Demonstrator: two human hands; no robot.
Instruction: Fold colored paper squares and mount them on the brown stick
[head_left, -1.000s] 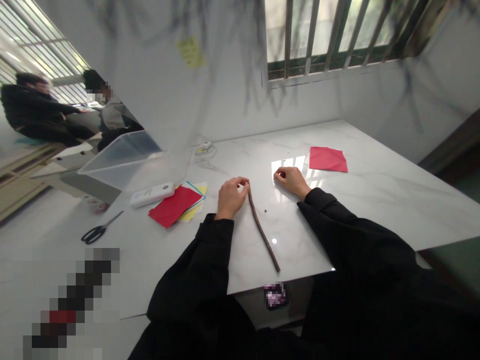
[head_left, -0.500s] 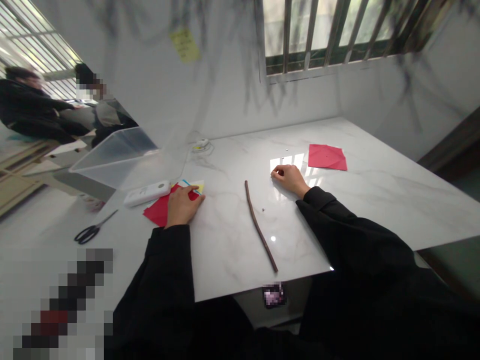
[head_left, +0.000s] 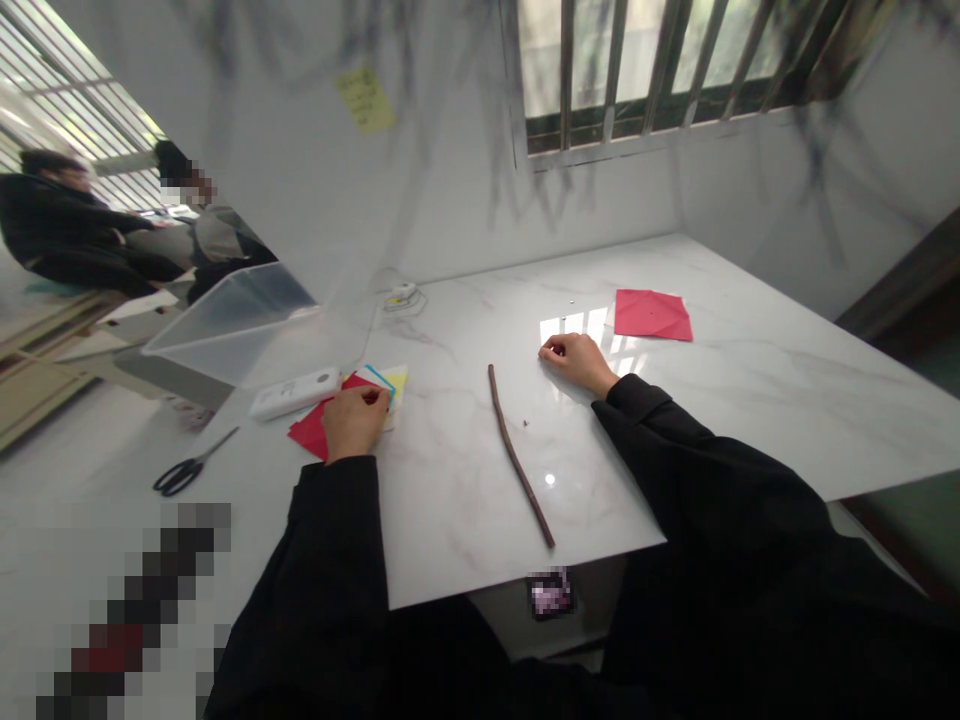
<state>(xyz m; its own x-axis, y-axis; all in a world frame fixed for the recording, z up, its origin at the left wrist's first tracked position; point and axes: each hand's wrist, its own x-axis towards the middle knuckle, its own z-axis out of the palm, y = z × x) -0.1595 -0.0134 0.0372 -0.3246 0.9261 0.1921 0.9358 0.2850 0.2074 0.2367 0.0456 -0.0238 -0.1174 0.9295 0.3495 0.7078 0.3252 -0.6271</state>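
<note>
On the left of the white table my left hand (head_left: 354,422) rests over a small pile of coloured paper (head_left: 310,428), with red, yellow, white and blue-edged sheets showing around it. Its thumb and fingers are drawn together at the blue edge; whatever lies between them is hidden. My right hand (head_left: 576,362) rests on the tabletop beside window reflections, fingers curled and tips together. Anything in that pinch is too small to make out. Between the hands lies a thin, slightly bent brown stick (head_left: 517,455). A red paper piece (head_left: 652,316) lies flat beyond my right hand.
Black-handled scissors (head_left: 187,468) and a white oblong device (head_left: 295,393) lie at the left. A clear plastic bin (head_left: 225,322) stands behind them. Tiny bits (head_left: 526,423) dot the tabletop. A cable (head_left: 405,293) lies by the wall. Two people sit at the far left.
My left hand has drawn back slightly leftward over the papers, its spread thumb and fingers now closed together, uncovering more blue-edged and yellow paper. My right hand stays almost in place.
</note>
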